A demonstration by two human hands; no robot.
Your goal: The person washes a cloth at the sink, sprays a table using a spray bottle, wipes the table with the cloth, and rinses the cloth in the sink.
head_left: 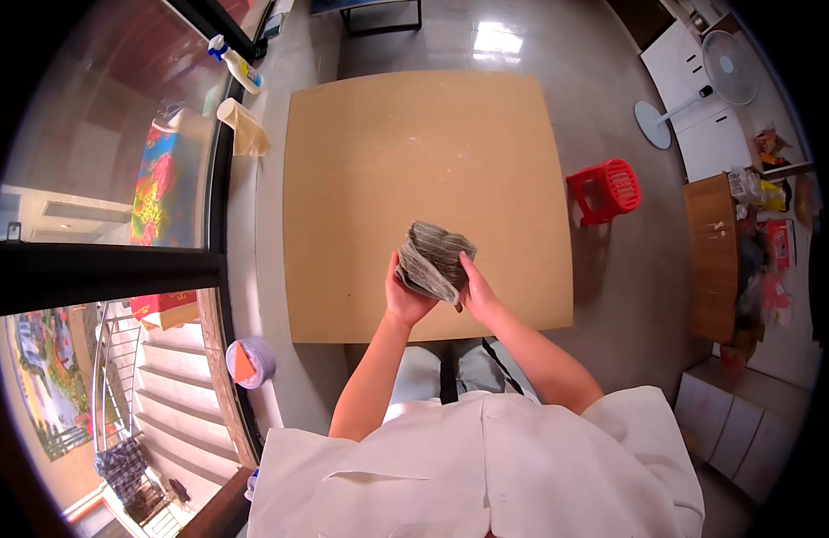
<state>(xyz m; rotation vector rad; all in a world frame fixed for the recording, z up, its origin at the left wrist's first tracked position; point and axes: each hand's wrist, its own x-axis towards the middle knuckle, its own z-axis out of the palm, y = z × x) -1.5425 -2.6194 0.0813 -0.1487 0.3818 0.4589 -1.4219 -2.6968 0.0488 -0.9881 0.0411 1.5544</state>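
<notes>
A red stool (622, 184) stood near a white fan (727, 65), while a spray bottle (239, 69) sat on the window ledge (259, 233).

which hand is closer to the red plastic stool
Right. The right hand holds the right side of the striped grey cloth, with the red plastic stool ahead and to its right; the left hand holds the left side, farther from the stool.

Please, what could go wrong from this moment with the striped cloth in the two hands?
The grey striped cloth looks folded, so it might open if the left hand or right hand loosens. Held toward the near side of the table, it could perhaps fall onto the lap if dropped. Pale marks farther across the table might rub off onto the cloth.
</notes>
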